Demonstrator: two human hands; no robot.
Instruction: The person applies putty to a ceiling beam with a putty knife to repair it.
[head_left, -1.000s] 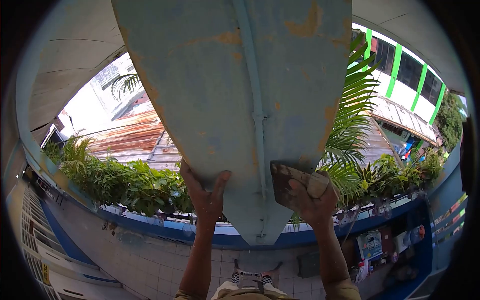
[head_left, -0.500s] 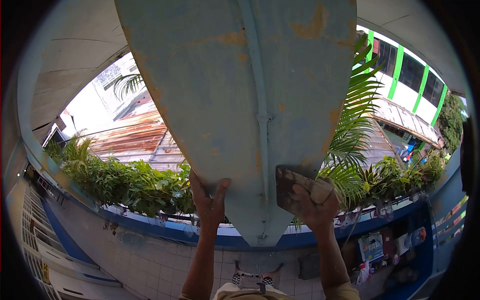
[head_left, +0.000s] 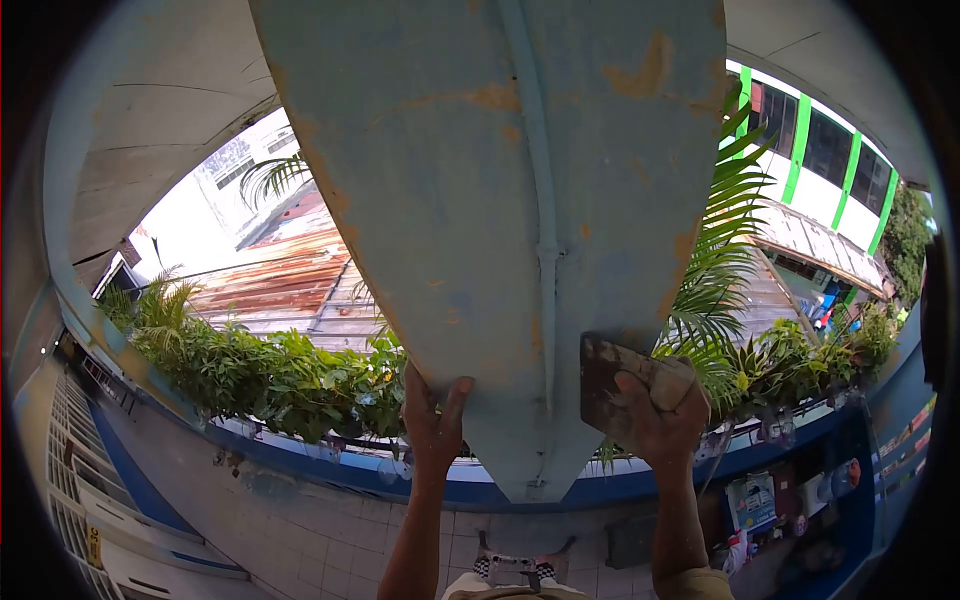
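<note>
A tall pale blue-grey column (head_left: 450,230) with orange-brown patches fills the middle of the head view. A thin raised conduit (head_left: 543,220) runs down its face. My left hand (head_left: 434,425) grips the column's left edge, thumb on the face and fingers partly hidden along the side. In my right hand (head_left: 660,415) is a sanding block (head_left: 610,390), a flat dark-brown piece with a tan grip part. Its flat side lies against the column's lower right face, right of the conduit. My fingers are closed round the grip part.
Leafy plants (head_left: 290,385) line a blue-edged ledge (head_left: 330,462) behind the column. Palm fronds (head_left: 715,230) hang close on the right. Assorted items, including a blue-and-white packet (head_left: 752,500), lie at lower right. A tiled floor (head_left: 300,520) stretches below.
The whole view has shifted, so column and hands appear farther right. My right hand and the sanding block have slid slightly right, away from the conduit. My left hand keeps its grip on the edge.
</note>
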